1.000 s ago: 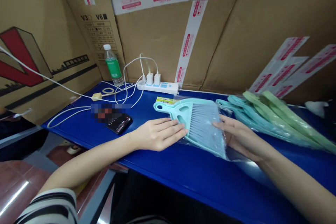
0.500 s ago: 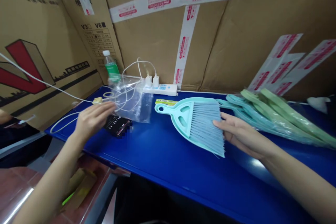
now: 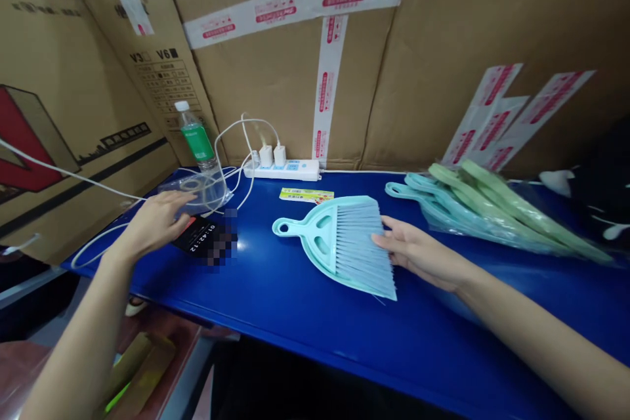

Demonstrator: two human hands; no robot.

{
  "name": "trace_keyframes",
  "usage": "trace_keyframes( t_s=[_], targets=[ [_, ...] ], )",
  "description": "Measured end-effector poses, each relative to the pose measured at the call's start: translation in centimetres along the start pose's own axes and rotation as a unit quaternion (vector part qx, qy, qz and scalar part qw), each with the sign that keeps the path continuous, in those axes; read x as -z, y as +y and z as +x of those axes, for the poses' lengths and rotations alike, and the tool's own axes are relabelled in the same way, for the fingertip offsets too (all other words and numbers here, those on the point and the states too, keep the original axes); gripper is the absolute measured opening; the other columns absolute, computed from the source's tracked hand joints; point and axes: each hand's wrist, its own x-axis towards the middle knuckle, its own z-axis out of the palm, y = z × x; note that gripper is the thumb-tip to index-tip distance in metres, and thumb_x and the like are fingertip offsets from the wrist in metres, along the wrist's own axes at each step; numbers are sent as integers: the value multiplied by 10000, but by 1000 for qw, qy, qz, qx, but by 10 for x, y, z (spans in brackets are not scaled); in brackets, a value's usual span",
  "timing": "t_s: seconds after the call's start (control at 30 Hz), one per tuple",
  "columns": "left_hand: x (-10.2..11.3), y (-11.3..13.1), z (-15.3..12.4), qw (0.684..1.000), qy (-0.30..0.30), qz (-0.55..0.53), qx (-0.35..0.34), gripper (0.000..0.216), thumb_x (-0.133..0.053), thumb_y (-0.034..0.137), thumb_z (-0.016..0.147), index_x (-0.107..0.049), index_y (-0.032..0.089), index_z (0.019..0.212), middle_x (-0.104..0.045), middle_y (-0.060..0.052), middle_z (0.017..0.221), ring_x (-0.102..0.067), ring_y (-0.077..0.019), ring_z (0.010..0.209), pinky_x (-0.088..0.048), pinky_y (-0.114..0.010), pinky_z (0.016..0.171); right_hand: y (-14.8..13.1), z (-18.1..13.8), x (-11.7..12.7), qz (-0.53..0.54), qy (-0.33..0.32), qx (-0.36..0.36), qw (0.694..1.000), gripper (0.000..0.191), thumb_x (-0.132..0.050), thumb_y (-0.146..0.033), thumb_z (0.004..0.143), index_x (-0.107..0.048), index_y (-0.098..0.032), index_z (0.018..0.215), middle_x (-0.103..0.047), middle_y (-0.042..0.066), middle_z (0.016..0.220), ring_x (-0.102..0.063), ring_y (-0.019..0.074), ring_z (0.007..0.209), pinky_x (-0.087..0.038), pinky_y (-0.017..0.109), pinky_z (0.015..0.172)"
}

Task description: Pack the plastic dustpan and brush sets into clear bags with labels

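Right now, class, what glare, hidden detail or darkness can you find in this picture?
Head view: white glare on the blue table beside the phone, which pixelation partly covers; head view: bright streaks on the wrapped bundle; head view: darkness near the right edge, though the brush bristles look distinct.

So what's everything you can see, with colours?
Table: 1, blue, foreground.
Plastic dustpan-and-brush set: 1, mint, blue bristles, centre.
Wrapped plastic pieces: several, mint and green, right.
Rectangular printed card: 1, yellow-green, behind set.
Long power strip: 1, white, back.
Cube chargers: 2, white, in strip.
Thin cables: several, white, left.
Plastic bottle: 1, clear, green label, left.
Thin plastic bag: 1, clear, before bottle.
Phone: 1, black, left.
Cardboard panels: several, brown, behind.
Printed tape strips: several, white-red, on cardboard.
Bare left hand: 1, beside phone.
Bare right hand: 1, gripping set.
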Motion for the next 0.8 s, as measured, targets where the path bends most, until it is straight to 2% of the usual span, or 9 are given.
trace_keyframes(
  t_s=[0.07,0.13,0.23,0.27,0.33,0.4,0.5,0.57,0.8],
  targets=[
    [3,25,6,999,-8,29,-26,429,-340,365,915,-643,134,1112,-673,-142,1196,-597,-321,1141,-475,-501,982,-1,0,2,-15,-8,-2,1000,688,-674,-454,744,-424,-202,1334,-683,123,1128,-669,235,973,-542,383,842],
    [1,54,13,995,-35,11,-93,442,-299,349,946,-627,145,1161,-678,-132,1182,-612,-281,1119,-485,-453,975,-2,-1,7,-60,-19,-15,998,655,-611,-435,795,-399,-194,1365,-697,102,1020,-685,224,879,-563,366,761],
    [-10,95,25,972,-70,-26,-225,419,-310,336,981,-583,138,1231,-649,-126,1227,-593,-244,1139,-481,-401,977,-5,-5,13,-246,32,-13,969,600,-500,-395,862,-385,-160,1402,-656,43,764,-648,209,612,-548,355,574],
    [-16,108,29,961,-85,-27,-262,409,-347,346,985,-557,133,1264,-624,-128,1268,-581,-240,1156,-475,-389,983,-5,-7,12,-332,84,13,940,566,-473,-366,873,-410,-151,1392,-631,33,717,-626,211,573,-536,365,560],
    [-26,128,36,947,-103,-1,-304,423,-419,365,980,-509,118,1311,-590,-149,1303,-566,-259,1174,-465,-402,984,-6,-12,5,-478,195,111,849,461,-433,-299,887,-508,-146,1315,-619,50,733,-626,230,627,-531,397,620],
    [-34,142,42,948,-106,39,-299,407,-458,331,974,-502,100,1306,-621,-155,1205,-602,-269,1079,-485,-413,924,-6,-16,-9,-537,206,226,786,355,-389,-268,925,-591,-158,1196,-638,95,876,-644,244,775,-527,405,705],
    [-37,152,47,943,-109,16,-315,323,-454,303,979,-546,110,1222,-628,-105,1046,-618,-225,940,-506,-358,846,-1,-20,-36,-565,95,306,760,235,-444,-278,953,-640,-189,1046,-631,78,915,-629,222,872,-518,354,734],
    [-37,155,46,938,-101,-29,-331,291,-450,312,982,-563,120,1169,-610,-85,1015,-606,-201,903,-512,-327,819,4,-20,-47,-583,88,298,751,169,-537,-318,921,-643,-186,928,-610,60,852,-612,226,837,-505,356,706],
    [-37,158,46,926,-76,-95,-357,300,-461,318,976,-565,108,1164,-599,-88,982,-596,-210,911,-525,-330,795,4,-19,-50,-555,128,253,782,210,-680,-310,798,-525,-207,702,-501,-14,729,-521,145,639,-401,269,575]
  ],
)
